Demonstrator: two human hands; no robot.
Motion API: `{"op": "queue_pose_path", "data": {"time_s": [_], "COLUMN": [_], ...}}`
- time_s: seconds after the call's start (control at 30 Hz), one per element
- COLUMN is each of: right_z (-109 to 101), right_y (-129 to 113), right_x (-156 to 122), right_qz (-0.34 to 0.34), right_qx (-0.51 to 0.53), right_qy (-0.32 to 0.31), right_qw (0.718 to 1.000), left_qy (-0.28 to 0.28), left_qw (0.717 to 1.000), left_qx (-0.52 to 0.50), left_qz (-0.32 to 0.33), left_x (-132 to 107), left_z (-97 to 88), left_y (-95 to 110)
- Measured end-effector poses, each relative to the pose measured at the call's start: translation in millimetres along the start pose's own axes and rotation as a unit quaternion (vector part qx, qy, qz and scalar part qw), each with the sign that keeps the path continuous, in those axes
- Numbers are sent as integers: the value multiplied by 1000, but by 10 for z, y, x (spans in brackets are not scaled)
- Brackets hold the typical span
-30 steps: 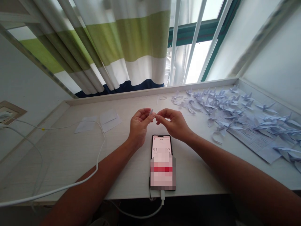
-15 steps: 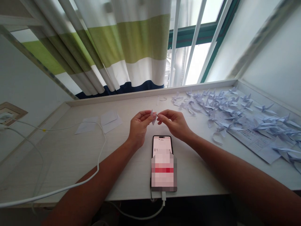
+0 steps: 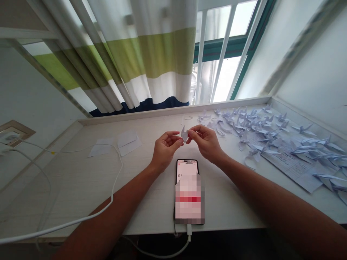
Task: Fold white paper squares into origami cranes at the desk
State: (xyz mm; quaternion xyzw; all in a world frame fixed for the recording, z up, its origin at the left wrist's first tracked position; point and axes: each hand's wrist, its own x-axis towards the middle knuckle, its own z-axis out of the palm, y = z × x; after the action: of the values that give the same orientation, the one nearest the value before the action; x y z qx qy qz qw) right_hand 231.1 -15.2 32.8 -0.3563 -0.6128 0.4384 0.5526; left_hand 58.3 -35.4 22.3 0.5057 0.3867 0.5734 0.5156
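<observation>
A small folded piece of pale paper [image 3: 184, 134] is pinched between both my hands above the white desk [image 3: 81, 173]. My left hand [image 3: 164, 150] grips it from the left with thumb and fingers closed. My right hand [image 3: 205, 142] pinches its right side. Directly below them a phone [image 3: 189, 191] lies flat on the desk with its screen lit and a cable plugged into its near end.
Several folded paper cranes [image 3: 260, 126] are spread over the right of the desk, some on a printed sheet [image 3: 291, 162]. Two white paper squares [image 3: 119, 143] lie at the left. A white charging cable [image 3: 108, 202] loops across the left side. A striped curtain [image 3: 151, 54] hangs behind.
Both hands have moved slightly away from me and to the right with the paper piece, which now stands more upright between the fingertips. The view has tilted a little.
</observation>
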Motion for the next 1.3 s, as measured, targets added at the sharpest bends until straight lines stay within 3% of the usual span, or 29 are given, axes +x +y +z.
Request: {"op": "queue_pose_path", "data": {"time_s": [0.17, 0.3, 0.6, 0.7, 0.9, 1.1, 1.3], "right_z": [13, 32, 15, 14, -11, -48, -44], "right_y": [-10, -55, -26, -31, -97, -106, -139], "right_x": [-17, -53, -49, -49, -40, -13, 1], "right_qz": [-3, 2, 5, -22, -80, -41, -30], "right_qx": [-15, -21, -62, -101, -124, -78, -104], "right_qy": [2, -31, -53, -33, -23, -50, -53], "right_qw": [1000, 999, 997, 994, 989, 995, 993], "left_qy": [0, -5, 39, 51, 17, 0, -16], "left_qw": [1000, 1000, 999, 998, 999, 998, 996], "left_qx": [11, -5, -31, -44, -40, -66, -81], "left_qz": [-2, -7, 17, 19, 8, -11, -42], "left_x": [-3, 5, 33, 26, -20, -9, 9], "left_z": [-8, -16, -25, -10, 35, 33, 3], "left_y": [27, 16, -43, -17, 38, 15, -18]}}
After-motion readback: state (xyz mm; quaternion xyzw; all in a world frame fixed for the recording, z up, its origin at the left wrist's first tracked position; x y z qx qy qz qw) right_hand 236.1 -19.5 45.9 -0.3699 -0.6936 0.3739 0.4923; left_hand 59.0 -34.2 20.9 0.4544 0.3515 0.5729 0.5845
